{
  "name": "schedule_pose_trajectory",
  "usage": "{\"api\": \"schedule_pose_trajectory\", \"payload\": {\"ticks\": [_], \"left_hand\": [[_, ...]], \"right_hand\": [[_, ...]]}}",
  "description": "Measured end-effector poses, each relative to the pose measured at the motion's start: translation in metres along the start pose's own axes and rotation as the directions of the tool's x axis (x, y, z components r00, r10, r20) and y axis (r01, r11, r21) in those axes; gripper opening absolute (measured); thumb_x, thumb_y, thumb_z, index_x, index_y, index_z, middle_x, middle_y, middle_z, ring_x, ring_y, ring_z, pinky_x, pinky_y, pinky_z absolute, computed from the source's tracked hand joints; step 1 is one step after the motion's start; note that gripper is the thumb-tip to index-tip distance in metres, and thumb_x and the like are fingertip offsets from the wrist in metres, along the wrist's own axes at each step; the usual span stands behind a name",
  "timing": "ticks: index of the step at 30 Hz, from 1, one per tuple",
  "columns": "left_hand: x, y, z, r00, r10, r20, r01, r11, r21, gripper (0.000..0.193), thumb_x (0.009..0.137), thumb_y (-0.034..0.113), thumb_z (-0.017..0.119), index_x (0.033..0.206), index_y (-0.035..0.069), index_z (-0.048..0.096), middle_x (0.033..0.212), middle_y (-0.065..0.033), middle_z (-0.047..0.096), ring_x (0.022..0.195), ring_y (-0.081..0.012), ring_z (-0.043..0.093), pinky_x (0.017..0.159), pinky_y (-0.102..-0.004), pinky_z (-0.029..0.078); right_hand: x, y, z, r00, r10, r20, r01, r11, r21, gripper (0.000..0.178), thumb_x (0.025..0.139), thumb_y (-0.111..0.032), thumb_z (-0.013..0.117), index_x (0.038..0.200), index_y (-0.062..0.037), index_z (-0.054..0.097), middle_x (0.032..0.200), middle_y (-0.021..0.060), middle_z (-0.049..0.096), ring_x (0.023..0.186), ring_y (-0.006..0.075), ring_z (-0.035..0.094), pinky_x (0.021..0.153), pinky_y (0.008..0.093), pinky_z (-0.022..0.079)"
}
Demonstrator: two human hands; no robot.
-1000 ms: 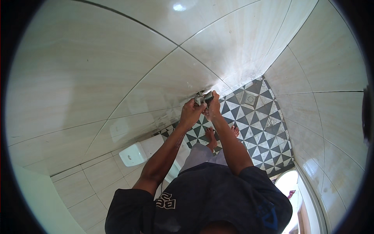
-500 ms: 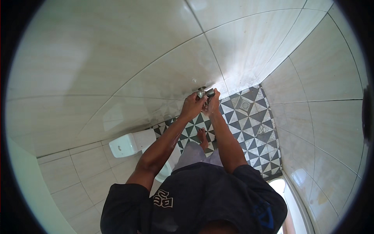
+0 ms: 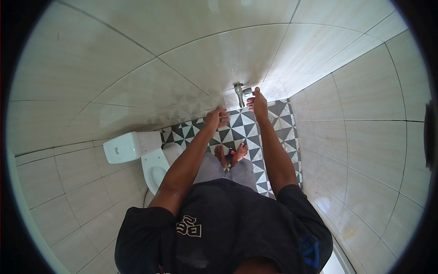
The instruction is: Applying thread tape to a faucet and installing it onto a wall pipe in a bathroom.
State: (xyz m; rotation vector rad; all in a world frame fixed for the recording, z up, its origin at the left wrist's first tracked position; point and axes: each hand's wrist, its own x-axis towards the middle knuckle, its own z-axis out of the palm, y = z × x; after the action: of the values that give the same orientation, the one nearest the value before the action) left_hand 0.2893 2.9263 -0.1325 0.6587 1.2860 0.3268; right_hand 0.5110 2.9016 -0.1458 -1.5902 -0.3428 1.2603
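A metal tap (image 3: 240,96) juts from the tiled wall, its spout pointing toward me. My right hand (image 3: 259,107) is just right of the tap, beside its side handle (image 3: 248,92). Its fingers are stretched out, not wrapped round the handle; whether a fingertip touches the handle is hard to tell. Lower and to the left of the spout, my left hand (image 3: 216,119) hangs apart from the tap. The left fingers are loosely bent, spread and slightly blurred, with nothing seen in them.
A white toilet (image 3: 155,166) with its cistern (image 3: 122,148) stands at my left against the wall. Black-and-white patterned floor tiles (image 3: 244,123) lie below, where my feet (image 3: 238,153) stand. Glossy tiled walls (image 3: 319,137) close in ahead and at right.
Both hands have come off the tap: the left moved down and left, the right shifted slightly right. My view has turned, and both feet now show.
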Motion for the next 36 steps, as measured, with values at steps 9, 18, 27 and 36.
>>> {"api": "schedule_pose_trajectory", "payload": {"ticks": [9, 18, 27, 36], "left_hand": [[-0.010, -0.035, -0.013, 0.998, 0.018, 0.055, -0.031, 0.973, 0.230, 0.058, 0.098, 0.052, 0.056, 0.130, 0.004, 0.059, 0.115, -0.0101, 0.069, 0.102, -0.0200, 0.068, 0.087, -0.0337, 0.053], [-0.012, 0.038, 0.078, 0.796, 0.553, 0.246, -0.556, 0.829, -0.061, 0.065, 0.090, 0.008, 0.060, 0.150, 0.002, 0.036, 0.133, -0.0134, 0.055, 0.122, -0.0206, 0.054, 0.104, -0.0326, 0.042], [-0.005, 0.029, 0.075, 0.801, 0.537, 0.264, -0.542, 0.838, -0.063, 0.093, 0.083, 0.002, 0.060, 0.158, -0.003, 0.005, 0.144, -0.0110, 0.043, 0.128, -0.0168, 0.045, 0.107, -0.0262, 0.035], [-0.026, 0.050, 0.070, 0.840, 0.475, 0.261, -0.529, 0.825, 0.202, 0.103, 0.077, 0.024, 0.068, 0.155, -0.010, 0.010, 0.139, -0.0278, 0.054, 0.127, -0.0313, 0.057, 0.104, -0.0301, 0.044]], "right_hand": [[0.005, -0.021, 0.015, 0.999, 0.004, 0.034, 0.002, 0.985, -0.174, 0.070, 0.096, -0.069, 0.046, 0.111, -0.0027, 0.064, 0.077, 0.0074, 0.066, 0.063, 0.0142, 0.064, 0.054, 0.0283, 0.051], [0.012, 0.006, 0.050, 0.923, -0.275, -0.268, 0.161, 0.911, -0.379, 0.078, 0.093, -0.070, 0.048, 0.095, 0.0054, 0.065, 0.081, 0.0201, 0.067, 0.074, 0.0354, 0.066, 0.070, 0.0442, 0.051], [0.038, 0.025, 0.061, 0.908, -0.180, -0.377, 0.080, 0.960, -0.267, 0.074, 0.092, -0.063, 0.054, 0.091, 0.0108, 0.065, 0.085, 0.0299, 0.068, 0.081, 0.0435, 0.067, 0.075, 0.0504, 0.049], [0.032, 0.022, 0.067, 0.908, -0.115, -0.402, 0.074, 0.990, -0.116, 0.070, 0.092, -0.055, 0.054, 0.085, 0.0131, 0.065, 0.074, 0.0292, 0.065, 0.068, 0.0389, 0.060, 0.071, 0.0503, 0.047]]}}
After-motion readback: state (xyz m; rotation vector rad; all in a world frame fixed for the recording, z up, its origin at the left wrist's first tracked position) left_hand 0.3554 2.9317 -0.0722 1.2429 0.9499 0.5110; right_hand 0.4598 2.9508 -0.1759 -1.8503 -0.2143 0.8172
